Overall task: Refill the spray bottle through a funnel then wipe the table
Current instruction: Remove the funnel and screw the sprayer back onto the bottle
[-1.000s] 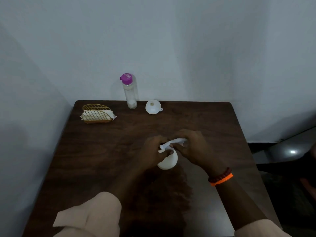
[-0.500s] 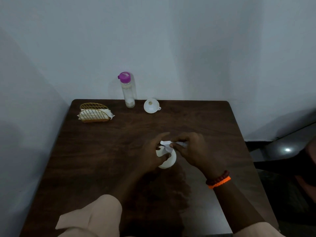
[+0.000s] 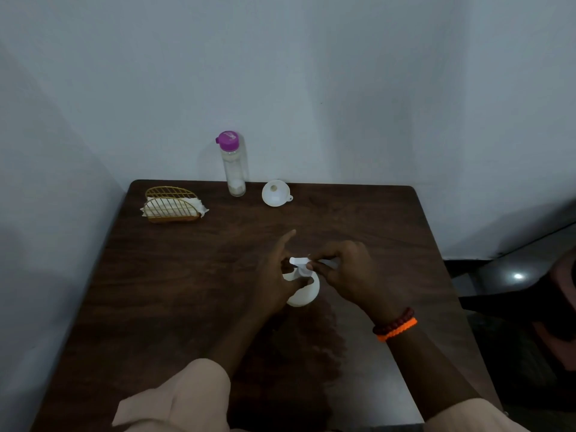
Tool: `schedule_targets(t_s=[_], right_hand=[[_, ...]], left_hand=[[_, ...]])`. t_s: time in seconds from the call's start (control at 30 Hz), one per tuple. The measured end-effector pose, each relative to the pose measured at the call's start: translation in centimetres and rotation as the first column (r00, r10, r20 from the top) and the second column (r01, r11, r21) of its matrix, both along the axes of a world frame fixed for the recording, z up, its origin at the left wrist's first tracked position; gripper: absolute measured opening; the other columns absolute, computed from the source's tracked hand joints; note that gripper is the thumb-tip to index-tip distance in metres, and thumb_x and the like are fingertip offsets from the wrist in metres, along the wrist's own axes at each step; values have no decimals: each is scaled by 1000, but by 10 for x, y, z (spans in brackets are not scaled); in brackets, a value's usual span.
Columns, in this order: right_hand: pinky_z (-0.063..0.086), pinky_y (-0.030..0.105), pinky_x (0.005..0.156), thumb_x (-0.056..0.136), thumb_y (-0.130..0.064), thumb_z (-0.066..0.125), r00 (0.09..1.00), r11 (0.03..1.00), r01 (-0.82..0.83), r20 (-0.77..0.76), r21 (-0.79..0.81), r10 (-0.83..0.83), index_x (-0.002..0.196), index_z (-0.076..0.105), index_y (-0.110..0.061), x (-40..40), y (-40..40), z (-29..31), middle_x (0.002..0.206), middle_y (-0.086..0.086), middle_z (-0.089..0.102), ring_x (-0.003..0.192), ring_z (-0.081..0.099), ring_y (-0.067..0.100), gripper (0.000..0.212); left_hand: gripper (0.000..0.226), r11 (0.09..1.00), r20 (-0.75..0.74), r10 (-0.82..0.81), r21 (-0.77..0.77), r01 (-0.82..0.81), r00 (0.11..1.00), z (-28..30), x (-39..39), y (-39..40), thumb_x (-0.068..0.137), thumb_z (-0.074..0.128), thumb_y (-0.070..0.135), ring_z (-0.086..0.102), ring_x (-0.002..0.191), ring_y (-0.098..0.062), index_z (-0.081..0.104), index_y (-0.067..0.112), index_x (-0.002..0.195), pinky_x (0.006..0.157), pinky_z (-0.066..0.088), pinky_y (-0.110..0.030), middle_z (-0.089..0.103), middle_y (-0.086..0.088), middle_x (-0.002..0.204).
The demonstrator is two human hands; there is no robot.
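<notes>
Both hands grip: my left hand steadies the round white plastic spray bottle at mid-table, index finger raised; my right hand pinches its white spray head. On the dark wooden table, the white plastic funnel lies near the far edge beside a clear purple-capped bottle.

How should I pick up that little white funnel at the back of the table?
Probably by its rim. The funnel lies near the table's back edge with its wide mouth showing and a small tab on its right side. Come from above or the right and pinch the rim near the tab; the bottle with the purple cap stands close on its left, so that side is tighter.
</notes>
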State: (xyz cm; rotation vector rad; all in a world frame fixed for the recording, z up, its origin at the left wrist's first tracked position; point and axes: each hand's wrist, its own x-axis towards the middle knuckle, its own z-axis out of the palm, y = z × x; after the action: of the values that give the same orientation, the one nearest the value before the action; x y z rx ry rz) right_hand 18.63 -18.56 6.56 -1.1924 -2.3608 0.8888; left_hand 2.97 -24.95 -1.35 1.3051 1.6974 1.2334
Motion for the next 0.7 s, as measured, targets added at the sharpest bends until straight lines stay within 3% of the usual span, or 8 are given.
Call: schedule_targets(t_s=[0.13, 0.23, 0.33, 0.47, 0.5, 0.57, 0.63, 0.7], right_hand=[[54, 28, 81, 86, -13, 78, 999, 998, -41, 11, 39, 40, 100, 82, -9, -3, 0, 0, 101, 5, 80, 90, 73, 16, 16], [55, 31, 81, 86, -14, 78, 998, 996, -67, 25, 57, 66, 99, 82, -9, -3, 1, 0, 100, 5, 80, 89, 73, 16, 15], [53, 24, 77, 85, -15, 79, 997, 994, -78, 21, 77, 77, 98, 82, -9, -3, 2, 0, 98, 5, 80, 86, 73, 14, 15], [56, 30, 80, 85, -15, 79, 994, 992, -98, 47, 81, 95, 100, 82, -9, -1, 4, 0, 98, 5, 80, 88, 73, 16, 17], [56, 31, 81, 85, -14, 79, 994, 992, -103, 45, 78, 99, 101, 82, -9, -1, 5, 0, 98, 5, 80, 88, 73, 16, 17], [57, 30, 82, 85, -14, 79, 994, 991, -107, 40, 74, 104, 101, 81, -9, 0, 5, 0, 98, 5, 80, 88, 73, 15, 17], [57, 29, 81, 86, -15, 78, 993, 991, -109, 48, 72, 106, 102, 81, -9, 0, 5, 0, 98, 4, 79, 88, 72, 13, 17], [57, 26, 80, 85, -15, 79, 993, 991, -111, 42, 75, 108, 101, 81, -10, -1, 6, 0, 98, 3, 79, 87, 72, 11, 16]], left_hand=[[82, 996, 84, -89, 16, 88, 992, -3, -4, -6, 76, 85, 7, 72, 102, -27, 44, 13, 147, 93, 56, -51, 73, -17, 110], [85, 994, 41, -105, 20, 104, 994, -5, -3, -7, 76, 87, 15, 69, 111, -19, 43, 17, 149, 100, 54, -45, 71, -8, 119], [94, 999, 19, -21, 31, 20, 1000, -9, 1, -4, 66, 93, 28, 70, 91, -12, 45, 25, 147, 86, 56, -29, 73, -2, 97], [91, 995, 85, -26, 96, 18, 996, -11, 4, -3, 73, 89, 17, 70, 75, -23, 40, 27, 149, 74, 58, -23, 70, -13, 79], [90, 994, 111, -56, 98, 45, 992, -10, 3, -3, 77, 85, 13, 71, 80, -24, 35, 32, 150, 77, 58, -23, 72, -14, 84], [91, 995, 170, -102, 35, 97, 980, -10, 0, -6, 84, 78, 11, 70, 103, -23, 25, 37, 153, 93, 58, -32, 70, -10, 113], [96, 994, 178, -92, -46, 102, 980, -12, 0, -10, 83, 79, 16, 58, 121, -5, 21, 40, 156, 103, 52, -31, 53, 9, 137], [99, 998, 127, -46, -47, 52, 991, -13, 3, -8, 77, 85, 22, 57, 114, 5, 25, 39, 153, 97, 51, -19, 55, 10, 134]])
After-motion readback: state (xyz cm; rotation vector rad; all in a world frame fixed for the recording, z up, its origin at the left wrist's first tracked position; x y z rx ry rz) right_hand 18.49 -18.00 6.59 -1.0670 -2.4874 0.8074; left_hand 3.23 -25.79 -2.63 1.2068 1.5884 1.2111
